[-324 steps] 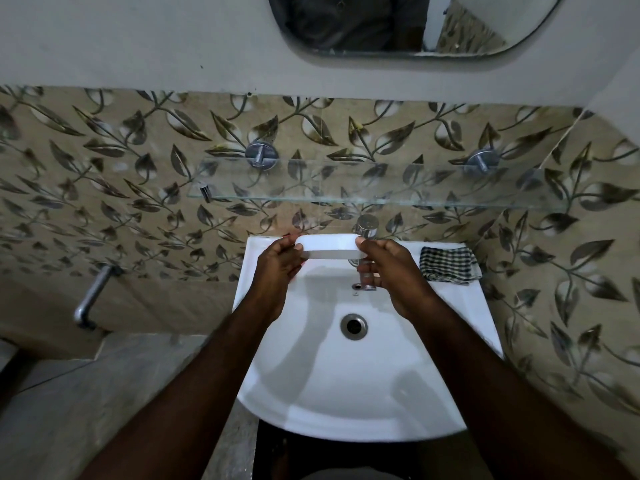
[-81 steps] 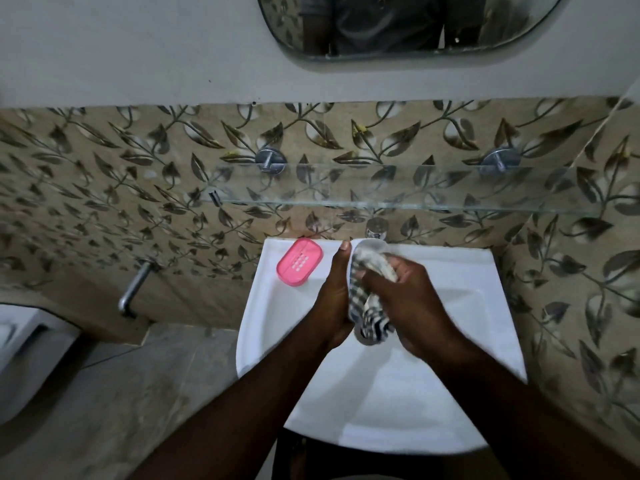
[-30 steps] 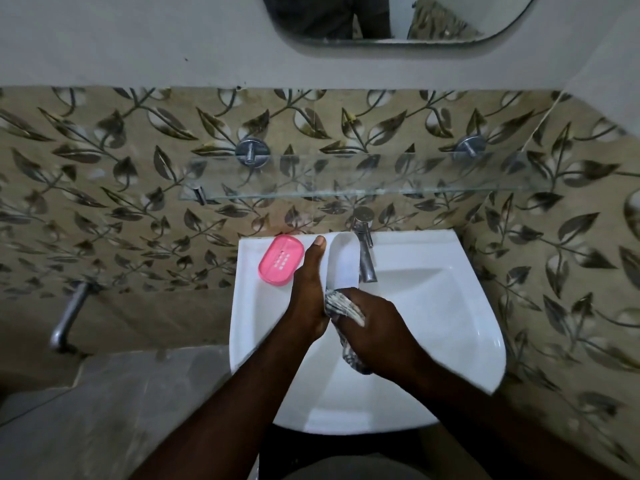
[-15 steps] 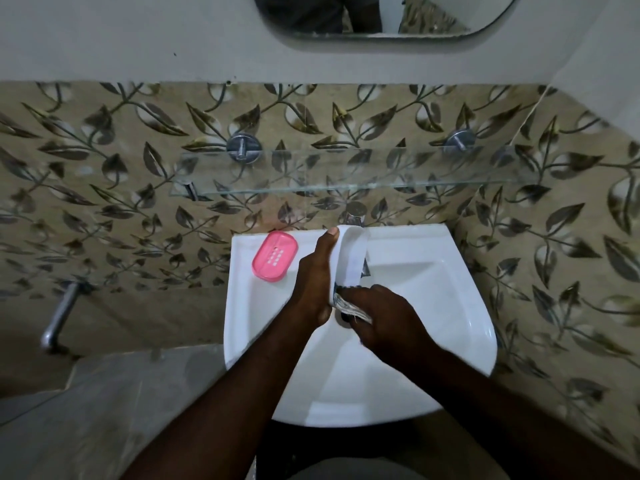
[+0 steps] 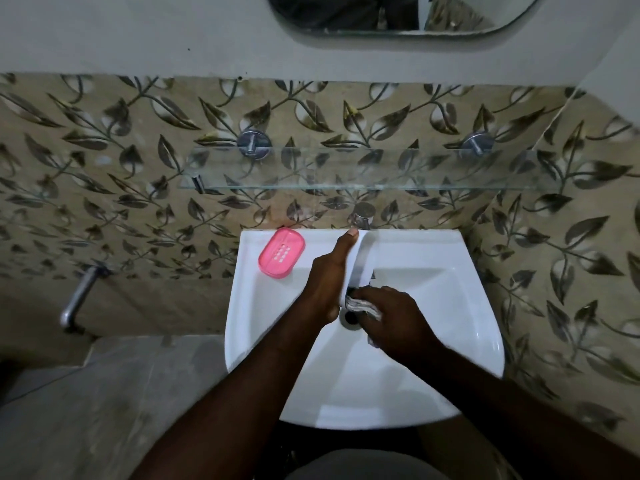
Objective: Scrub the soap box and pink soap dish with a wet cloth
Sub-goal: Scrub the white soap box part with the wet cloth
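— Standing over the white sink (image 5: 467, 306), what did the person have in the left hand (image 5: 327, 285)?

— That hand was wrapped around the white soap box (image 5: 360, 261), held on edge above the basin, with the thumb stretched up along its left side to the top corner, close to the tap (image 5: 362, 216).

— And the right hand (image 5: 398, 313)?

— It was closed on the checked cloth (image 5: 362, 304), bunched up and pressed against the lower end of the soap box, just over the drain (image 5: 350, 317). A bit of cloth also showed under the hand, lower down.

— Was the cloth wet?

— I could not tell from what showed.

— Where was the pink soap dish (image 5: 281, 252)?

— It lay flat on the sink's back left corner, tilted slightly, well clear of both hands and touching neither. Pale slots showed in its middle.

— Anything else around?

— A glass shelf (image 5: 346, 183) ran across the leaf-patterned tiles (image 5: 104, 168) above the sink, fixed by two round metal mounts. The bottom edge of a mirror (image 5: 398, 15) showed at the top, and a metal pipe (image 5: 78, 299) stuck out of the wall to the left.
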Tool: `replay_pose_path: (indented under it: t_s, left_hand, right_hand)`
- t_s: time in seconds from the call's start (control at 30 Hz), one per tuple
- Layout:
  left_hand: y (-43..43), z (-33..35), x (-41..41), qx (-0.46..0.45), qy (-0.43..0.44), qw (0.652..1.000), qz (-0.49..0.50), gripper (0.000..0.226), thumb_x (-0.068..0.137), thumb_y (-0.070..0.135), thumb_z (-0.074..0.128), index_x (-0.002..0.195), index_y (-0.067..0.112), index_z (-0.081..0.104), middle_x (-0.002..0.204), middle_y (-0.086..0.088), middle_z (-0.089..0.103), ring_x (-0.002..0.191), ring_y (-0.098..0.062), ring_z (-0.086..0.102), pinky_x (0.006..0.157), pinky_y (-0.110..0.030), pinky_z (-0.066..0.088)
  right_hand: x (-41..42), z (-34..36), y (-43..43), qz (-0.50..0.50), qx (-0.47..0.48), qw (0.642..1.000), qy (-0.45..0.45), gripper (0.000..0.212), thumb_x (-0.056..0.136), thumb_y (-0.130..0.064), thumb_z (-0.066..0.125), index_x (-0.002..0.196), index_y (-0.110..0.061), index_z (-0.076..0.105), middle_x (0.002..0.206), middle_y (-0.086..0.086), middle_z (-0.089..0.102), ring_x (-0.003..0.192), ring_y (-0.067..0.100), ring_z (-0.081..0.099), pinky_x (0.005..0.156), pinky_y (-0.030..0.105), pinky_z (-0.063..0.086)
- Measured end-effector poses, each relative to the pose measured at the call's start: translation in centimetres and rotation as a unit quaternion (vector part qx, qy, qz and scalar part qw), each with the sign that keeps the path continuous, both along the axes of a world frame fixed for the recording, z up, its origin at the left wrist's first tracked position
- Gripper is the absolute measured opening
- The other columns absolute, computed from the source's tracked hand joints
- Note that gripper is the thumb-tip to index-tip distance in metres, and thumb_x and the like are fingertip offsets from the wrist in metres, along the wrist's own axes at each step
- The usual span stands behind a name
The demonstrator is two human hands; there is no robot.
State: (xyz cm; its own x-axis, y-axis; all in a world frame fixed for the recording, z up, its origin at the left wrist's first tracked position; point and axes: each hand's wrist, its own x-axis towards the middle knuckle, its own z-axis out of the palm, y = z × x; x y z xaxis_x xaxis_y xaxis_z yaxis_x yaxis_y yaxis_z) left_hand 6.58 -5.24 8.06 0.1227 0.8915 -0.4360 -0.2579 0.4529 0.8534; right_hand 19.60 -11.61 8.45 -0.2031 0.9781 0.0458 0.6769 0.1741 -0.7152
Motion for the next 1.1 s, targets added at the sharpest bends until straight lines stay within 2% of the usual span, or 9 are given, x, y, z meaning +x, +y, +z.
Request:
replay_pose_path:
  t_s: [0.1,0.2,0.3,0.4,0.5,0.67,0.8,0.93,1.1]
  left_hand:
    - [0.5,0.5,0.8,0.004,0.018,1.0,0.013,0.059,0.057,0.071,0.07,0.088,0.021,0.072,0.089,-0.008,0.077,0.083,-0.027,0.074,0.077,-0.038,0.058]
    - [1.1,1.5,1.0,-0.004,0.025,1.0,0.013,0.084,0.053,0.073,0.07,0.114,0.015,0.068,0.11,-0.014,0.072,0.098,-0.033,0.07,0.09,-0.046,0.055]
    - [1.5,1.2,0.6,-0.025,0.002,0.999,-0.021,0.071,0.072,0.064,0.07,0.121,0.012,0.064,0.108,-0.015,0.073,0.091,-0.031,0.072,0.077,-0.039,0.059]
    - [1.2,0.7,0.4,-0.059,-0.047,0.995,-0.063,0.058,0.085,0.061,0.06,0.126,0.021,0.061,0.113,-0.012,0.071,0.096,-0.027,0.07,0.078,-0.037,0.056]
    - [0.5,0.5,0.2,-0.083,-0.086,0.989,-0.088,0.057,0.09,0.058,0.055,0.13,0.018,0.059,0.108,-0.012,0.069,0.099,-0.026,0.065,0.094,-0.04,0.049]
    - [-0.9,-0.4,-0.4,-0.01,-0.137,0.985,-0.102,0.039,0.095,0.042,0.05,0.11,0.012,0.069,0.091,-0.011,0.073,0.083,-0.022,0.071,0.076,-0.03,0.056]
    - [-1.8,-0.8,-0.5,0.067,-0.206,0.976,-0.026,0.047,0.086,0.03,0.05,0.13,0.015,0.058,0.1,-0.015,0.069,0.087,-0.026,0.067,0.08,-0.036,0.052]
    - [-1.4,-0.9,-1.8,0.077,-0.228,0.97,-0.018,0.069,0.072,0.028,0.064,0.137,0.008,0.051,0.109,-0.019,0.064,0.075,-0.023,0.068,0.074,-0.034,0.055]
    - [-1.3,-0.9,-2.4,0.056,-0.247,0.967,0.001,0.058,0.066,0.034,0.061,0.116,0.005,0.069,0.111,-0.016,0.069,0.096,-0.029,0.068,0.085,-0.036,0.055]
  right_hand:
    - [-1.1,0.7,0.0,-0.079,-0.095,0.96,0.253,0.004,0.083,-0.013,0.065,0.079,-0.012,0.067,0.066,0.01,0.068,0.059,0.018,0.065,0.058,0.032,0.051]
    - [-0.3,0.6,0.3,-0.013,-0.017,0.992,0.128,0.016,0.083,-0.01,0.065,0.083,-0.026,0.068,0.061,-0.008,0.06,0.057,0.01,0.057,0.055,0.023,0.046]
    - [1.5,-0.3,1.2,0.068,0.056,0.993,-0.077,0.028,0.082,-0.011,0.068,0.107,-0.024,0.069,0.066,-0.021,0.043,0.071,0.007,0.043,0.064,0.022,0.033]
    - [1.8,-0.9,1.4,0.104,0.096,0.987,-0.082,0.023,0.083,-0.023,0.073,0.106,-0.022,0.069,0.078,-0.022,0.059,0.073,0.008,0.043,0.064,0.011,0.031]
    - [1.8,-1.6,1.1,0.104,0.106,0.986,-0.077,0.019,0.084,-0.031,0.071,0.099,-0.019,0.071,0.084,-0.008,0.071,0.074,0.016,0.054,0.065,0.017,0.035]
    - [-0.1,0.3,0.9,-0.035,-0.077,0.971,0.222,0.016,0.082,-0.022,0.075,0.08,-0.012,0.063,0.064,0.014,0.067,0.055,0.032,0.063,0.053,0.036,0.051]
    - [-2.7,1.2,0.5,-0.066,-0.062,0.954,0.286,0.012,0.082,-0.017,0.076,0.081,-0.01,0.066,0.073,0.013,0.07,0.067,0.024,0.065,0.066,0.042,0.055]
    - [-3.8,0.2,-1.0,-0.007,0.007,0.979,0.204,0.012,0.088,-0.019,0.069,0.09,-0.03,0.066,0.074,-0.008,0.067,0.068,0.007,0.063,0.064,0.026,0.052]
    - [-1.7,0.2,0.8,0.047,0.118,0.99,-0.056,0.042,0.078,-0.003,0.069,0.118,-0.018,0.068,0.093,0.007,0.068,0.088,0.028,0.061,0.074,0.021,0.04]
